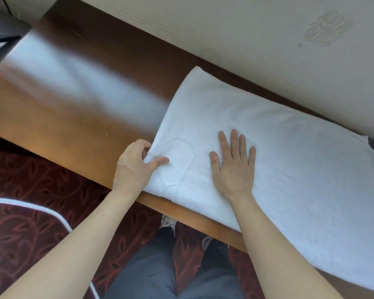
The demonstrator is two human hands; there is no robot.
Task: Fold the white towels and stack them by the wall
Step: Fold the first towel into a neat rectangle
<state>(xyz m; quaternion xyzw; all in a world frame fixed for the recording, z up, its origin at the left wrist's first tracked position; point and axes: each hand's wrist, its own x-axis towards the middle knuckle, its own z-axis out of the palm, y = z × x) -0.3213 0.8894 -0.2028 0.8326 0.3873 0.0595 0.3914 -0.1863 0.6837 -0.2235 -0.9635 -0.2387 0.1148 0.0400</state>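
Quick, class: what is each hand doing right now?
Left hand: pinches the corner of the white towel.
Right hand: open, pressed flat on the towel.

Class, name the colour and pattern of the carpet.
Dark red carpet, leafy vine pattern; head view.

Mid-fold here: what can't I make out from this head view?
Head view only:
- white towel: right end runs off the frame's right edge, so its full length is unknown.
- Its layers: the top surface hides any folds beneath.
- left hand: fingertips tucked behind the pinched corner, hidden by cloth.
- dark object, top left: blurred, cut by the edge.
- Other towels or a stack: none in frame.
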